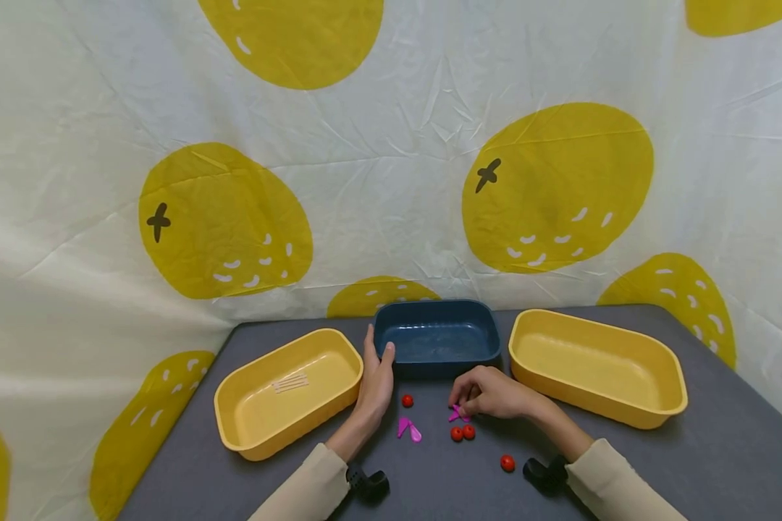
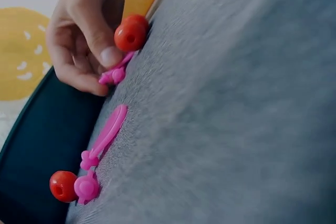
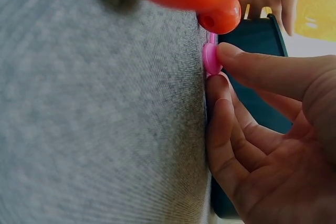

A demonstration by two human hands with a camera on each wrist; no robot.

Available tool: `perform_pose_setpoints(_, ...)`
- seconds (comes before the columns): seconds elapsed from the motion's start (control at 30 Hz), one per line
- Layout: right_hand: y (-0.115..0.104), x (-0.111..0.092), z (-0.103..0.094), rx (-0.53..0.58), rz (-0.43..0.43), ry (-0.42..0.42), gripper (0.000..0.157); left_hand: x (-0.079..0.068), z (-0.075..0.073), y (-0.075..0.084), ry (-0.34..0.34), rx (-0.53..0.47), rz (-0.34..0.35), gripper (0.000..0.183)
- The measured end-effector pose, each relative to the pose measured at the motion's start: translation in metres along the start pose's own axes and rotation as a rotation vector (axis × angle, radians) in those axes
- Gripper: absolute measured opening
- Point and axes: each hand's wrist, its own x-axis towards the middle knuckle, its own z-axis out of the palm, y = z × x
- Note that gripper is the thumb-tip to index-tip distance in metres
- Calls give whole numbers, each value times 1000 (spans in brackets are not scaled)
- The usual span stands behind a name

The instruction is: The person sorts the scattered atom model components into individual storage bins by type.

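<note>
My right hand (image 1: 492, 393) pinches a small pink plastic piece (image 3: 211, 59) between thumb and fingertips, low at the grey table in front of the dark blue tray (image 1: 443, 365). Two red beads (image 1: 457, 433) lie side by side just nearer than that hand. My left hand (image 1: 376, 380) rests at the blue tray's left end, its fingers straight along the side and the thumb by the front corner. Between the hands lie two more pink pieces (image 2: 109, 129), slim with a knobbed end, and a single red bead (image 2: 63, 185).
To the left stands a yellow tray (image 1: 241, 376) with several thin pale sticks (image 1: 290, 383) in it. Another yellow tray (image 1: 593, 362) stands on the right. One red bead (image 1: 507, 463) lies nearer the front, beside the right wrist. A patterned cloth (image 1: 391, 202) hangs behind the table.
</note>
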Motion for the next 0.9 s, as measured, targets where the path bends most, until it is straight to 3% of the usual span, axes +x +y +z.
perform_pose_setpoints(0.27, 1, 1, 1, 8, -6, 1, 8, 13, 4, -2, 28, -36, 5, 62)
perform_pose_setpoints(0.47, 2, -1, 0, 24, -4, 1, 7, 12, 5, -2, 17, -38, -15, 66)
perform_pose_setpoints(0.63, 2, -2, -1, 51, -4, -5, 7, 9, 2, -3, -9, -27, -25, 65)
perform_pose_setpoints(0.9, 3, -3, -2, 86, -6, -14, 7, 6, -5, -8, -79, -66, 16, 63)
